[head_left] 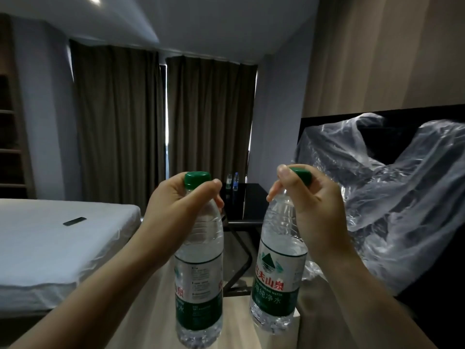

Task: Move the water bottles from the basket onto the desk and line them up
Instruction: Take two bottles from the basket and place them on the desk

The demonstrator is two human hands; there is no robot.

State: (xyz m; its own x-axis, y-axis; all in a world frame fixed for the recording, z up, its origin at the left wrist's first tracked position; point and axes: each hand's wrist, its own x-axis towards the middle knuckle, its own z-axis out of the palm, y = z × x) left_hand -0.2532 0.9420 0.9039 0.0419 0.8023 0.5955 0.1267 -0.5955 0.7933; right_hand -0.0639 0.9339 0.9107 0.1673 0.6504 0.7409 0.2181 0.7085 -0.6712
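While both bottles hang clear of any surface, I record my left hand [176, 210] curled round the neck of the left water bottle [198, 263], just under its green cap. My right hand [314, 212] pinches the right water bottle [276, 273] at the cap. The two bottles are near upright and apart. The basket is not in view.

Judgement: carry them level to the black desk [251, 200] ahead and set them beside the two small bottles [232, 181] standing there.

A bed [50, 235] bearing a dark flat object [74, 221] lies left. Crumpled plastic sheeting [402, 197] crowds the right and could snag.
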